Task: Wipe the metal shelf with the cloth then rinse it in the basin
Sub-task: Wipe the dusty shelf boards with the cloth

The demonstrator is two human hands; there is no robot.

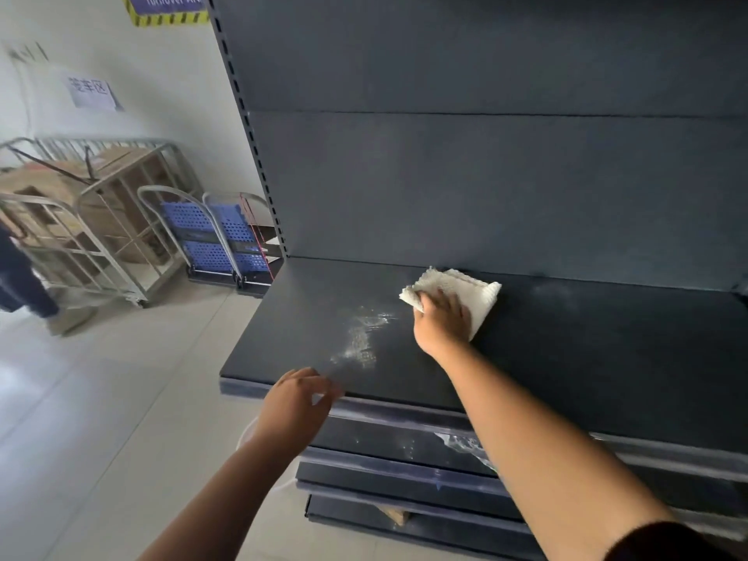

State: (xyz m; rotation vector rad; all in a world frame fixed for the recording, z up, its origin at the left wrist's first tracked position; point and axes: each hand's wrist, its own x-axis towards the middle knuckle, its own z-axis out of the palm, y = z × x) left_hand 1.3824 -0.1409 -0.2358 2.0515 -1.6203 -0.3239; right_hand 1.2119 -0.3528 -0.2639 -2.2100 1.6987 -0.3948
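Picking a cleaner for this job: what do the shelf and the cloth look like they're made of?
The shelf looks like sheet metal with a dark matte painted coat: flat, hard-edged, with a slotted upright. The cloth under the right hand looks like soft white woven or waffle-textured fabric, likely cotton or microfibre; I can't tell which.

Even, soft daylight, moderately bright. Floor tiles (73, 398) at far left washed out by pale glare, suggesting light from left. Dark shelf (566, 358) and back panel (485, 176) matte, dim, little detail, faint sheen on front edge. White smear (362, 338) on shelf catches light. Left hand (297, 402) motion-blurred at fingertips. Carts (101, 220) and wall signs soft. Strong wide-angle bend: upright post (251, 127) leans, edges stretched. Shadows weak.
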